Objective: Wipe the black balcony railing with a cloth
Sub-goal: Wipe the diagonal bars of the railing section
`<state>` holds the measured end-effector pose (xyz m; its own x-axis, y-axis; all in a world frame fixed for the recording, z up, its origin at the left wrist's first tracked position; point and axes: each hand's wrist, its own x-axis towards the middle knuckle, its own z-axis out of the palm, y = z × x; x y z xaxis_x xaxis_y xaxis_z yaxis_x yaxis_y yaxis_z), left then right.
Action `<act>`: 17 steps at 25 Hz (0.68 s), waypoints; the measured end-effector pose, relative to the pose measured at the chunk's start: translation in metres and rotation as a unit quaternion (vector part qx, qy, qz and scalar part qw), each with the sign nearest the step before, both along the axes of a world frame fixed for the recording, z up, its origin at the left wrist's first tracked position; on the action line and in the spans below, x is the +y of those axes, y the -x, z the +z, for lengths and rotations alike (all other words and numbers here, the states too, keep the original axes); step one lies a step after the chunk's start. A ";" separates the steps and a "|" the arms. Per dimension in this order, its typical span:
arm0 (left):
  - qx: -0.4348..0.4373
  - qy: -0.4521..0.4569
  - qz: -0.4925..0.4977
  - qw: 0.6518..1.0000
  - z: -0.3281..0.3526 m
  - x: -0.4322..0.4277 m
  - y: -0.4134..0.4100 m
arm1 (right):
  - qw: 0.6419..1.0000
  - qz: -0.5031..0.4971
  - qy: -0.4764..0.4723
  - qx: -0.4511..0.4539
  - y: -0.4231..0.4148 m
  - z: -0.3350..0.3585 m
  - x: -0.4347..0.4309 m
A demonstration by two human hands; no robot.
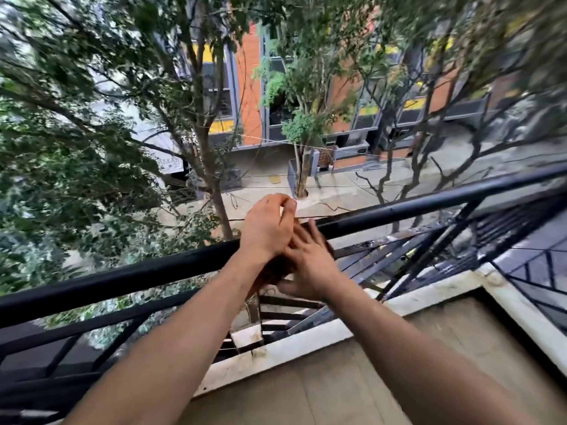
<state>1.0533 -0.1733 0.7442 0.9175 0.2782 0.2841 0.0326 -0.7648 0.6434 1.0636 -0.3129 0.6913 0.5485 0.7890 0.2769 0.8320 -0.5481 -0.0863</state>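
The black balcony railing (129, 276) crosses the view from lower left to upper right. Both my hands meet at its top bar near the middle. My left hand (267, 228) sits over the bar with its fingers curled. A dark reddish-brown cloth (277, 273) shows only as a small patch under my left wrist; the rest is hidden between the hands. My right hand (310, 265) is just right of and below the left, fingers straight and spread against the cloth. It is blurred.
Below the top bar run a second rail (92, 322) and diagonal black bars. A white ledge (306, 343) edges the tan balcony floor (352, 384). Beyond the railing are trees (76, 148), a street far below and an orange and grey building (250, 96).
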 end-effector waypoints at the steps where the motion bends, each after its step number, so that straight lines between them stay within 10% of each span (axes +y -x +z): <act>1: 0.004 0.000 -0.002 1.000 -0.001 -0.006 -0.006 | 1.000 -0.024 0.015 0.013 -0.020 0.003 -0.030; 6: 0.011 0.011 0.028 0.999 -0.017 -0.025 -0.007 | 0.974 -0.217 -0.002 0.065 -0.072 0.018 -0.079; 12: 0.038 0.020 0.017 0.999 -0.010 -0.089 -0.068 | 0.995 0.024 -0.091 0.039 -0.074 0.008 -0.073; 17: 0.064 0.012 0.001 0.998 -0.013 -0.120 -0.084 | 0.976 -0.202 0.051 0.064 -0.167 0.047 -0.179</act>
<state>1.1377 -0.2937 0.7314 0.9456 0.2847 0.1575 0.1168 -0.7489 0.6523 1.2308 -0.4915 0.7379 0.8449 0.5218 0.1178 0.5330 -0.8398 -0.1032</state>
